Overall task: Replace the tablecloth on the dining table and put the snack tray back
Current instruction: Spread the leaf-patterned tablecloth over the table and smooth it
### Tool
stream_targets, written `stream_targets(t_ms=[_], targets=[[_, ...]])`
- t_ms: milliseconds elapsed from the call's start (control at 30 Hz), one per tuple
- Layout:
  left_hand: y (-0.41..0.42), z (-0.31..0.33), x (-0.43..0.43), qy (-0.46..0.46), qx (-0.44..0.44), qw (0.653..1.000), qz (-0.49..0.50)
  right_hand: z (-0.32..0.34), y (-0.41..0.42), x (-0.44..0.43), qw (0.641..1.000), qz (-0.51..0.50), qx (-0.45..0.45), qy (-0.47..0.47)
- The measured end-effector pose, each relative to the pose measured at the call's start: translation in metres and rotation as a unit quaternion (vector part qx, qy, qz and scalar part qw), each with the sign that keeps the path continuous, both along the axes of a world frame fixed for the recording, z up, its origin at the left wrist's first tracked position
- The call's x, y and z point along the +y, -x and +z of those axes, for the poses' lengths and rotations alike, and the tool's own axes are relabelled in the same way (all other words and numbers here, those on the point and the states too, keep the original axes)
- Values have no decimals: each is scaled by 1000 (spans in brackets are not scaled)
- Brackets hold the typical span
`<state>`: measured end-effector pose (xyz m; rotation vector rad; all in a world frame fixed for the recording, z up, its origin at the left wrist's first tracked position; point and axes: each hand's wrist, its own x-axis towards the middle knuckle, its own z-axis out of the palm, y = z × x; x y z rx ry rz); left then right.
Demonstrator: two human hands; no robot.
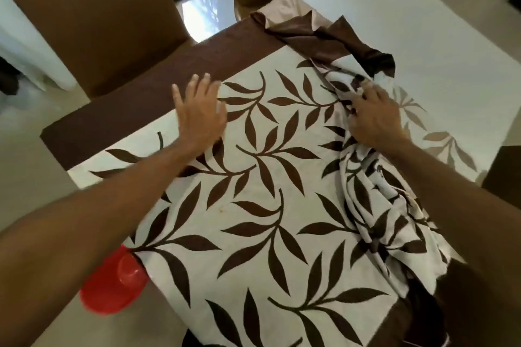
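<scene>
A cream tablecloth (253, 205) with brown leaf prints and a dark brown border covers the near left part of the white dining table (423, 45). The cloth's right side is bunched into a ridge running from the far middle to the near right. My left hand (198, 113) lies flat on the cloth with fingers spread, close to the brown border. My right hand (377, 115) grips the bunched folds at the ridge's far end. No snack tray is in view.
Two brown chairs (93, 17) stand at the table's far side, and a third brown chair (504, 172) shows at the right edge. A red plastic stool (112, 287) sits on the floor under the cloth's left edge. A glass door is behind.
</scene>
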<state>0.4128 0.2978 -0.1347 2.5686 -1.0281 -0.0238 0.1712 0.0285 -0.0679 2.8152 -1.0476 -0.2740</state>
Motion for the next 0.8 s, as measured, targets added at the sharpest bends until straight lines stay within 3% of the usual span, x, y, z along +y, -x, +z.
stream_targets(t_ms=[100,267,433,600,733,800], targets=[[110,15,-14,47,62,995,-69,-8,26,54,992,108,-33,-57],[280,2,-23,-62,117,989,-71,-53,111,108,972,228,37,-54],[345,-31,-23,-113,121,985,-47,-45,183,40,976,217,31,-15],[369,-43,-25,-77,54,996,7,-28,250,-51,997,73,20,12],[402,-31,-36,-50,67,996,44,-37,273,-3,976,186,-48,-101],[434,-18,-51,-54,85,994,41,-45,297,28,961,249,-23,-122]])
